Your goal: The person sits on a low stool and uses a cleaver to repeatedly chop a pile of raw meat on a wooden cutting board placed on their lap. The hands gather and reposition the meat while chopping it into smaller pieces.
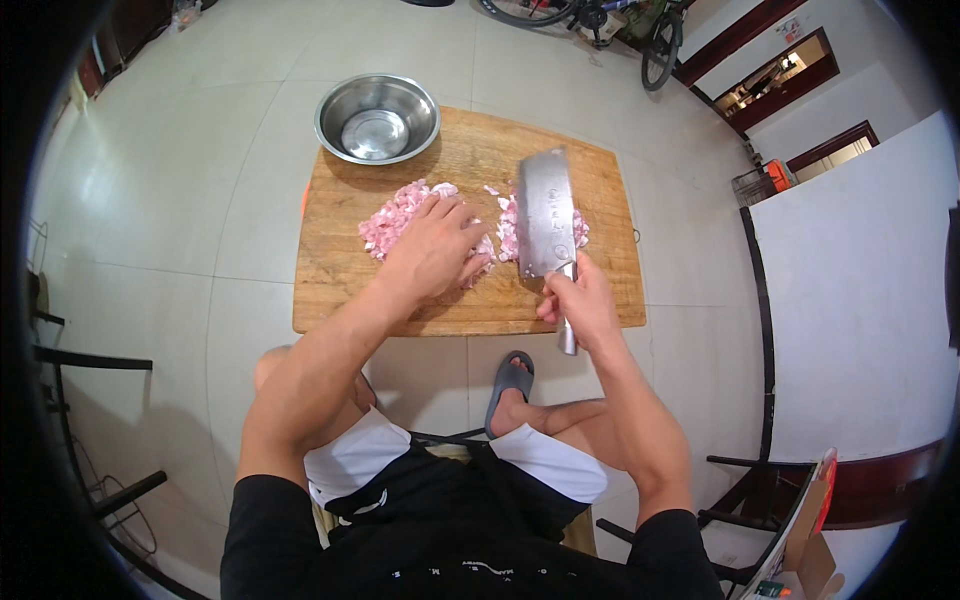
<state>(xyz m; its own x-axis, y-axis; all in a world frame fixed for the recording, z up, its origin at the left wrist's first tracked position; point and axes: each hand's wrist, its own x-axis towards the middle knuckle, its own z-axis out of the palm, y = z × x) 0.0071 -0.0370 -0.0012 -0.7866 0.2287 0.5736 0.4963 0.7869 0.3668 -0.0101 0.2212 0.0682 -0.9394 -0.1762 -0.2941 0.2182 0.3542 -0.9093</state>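
Note:
A wooden cutting board [470, 310] carries two heaps of pale pink, cut-up raw meat. The left heap [385, 222] is larger and lies partly under my left hand [436, 243]. That hand's fingers and thumb curl around meat at the heap's right side, and the fingertips are partly lost among the pieces. In my right hand [583, 298] is a broad-bladed cleaver [546, 210], gripped by its metal handle. Its blade hangs over the smaller right heap [508, 228] and hides much of it. Small scraps of meat lie between the heaps.
A steel bowl [377, 120] stands on the board's far left corner, with no food visible in it. My feet and legs are below the near edge. Chairs [95, 363] stand at the left and lower right. A bicycle [600, 20] is at the far side.

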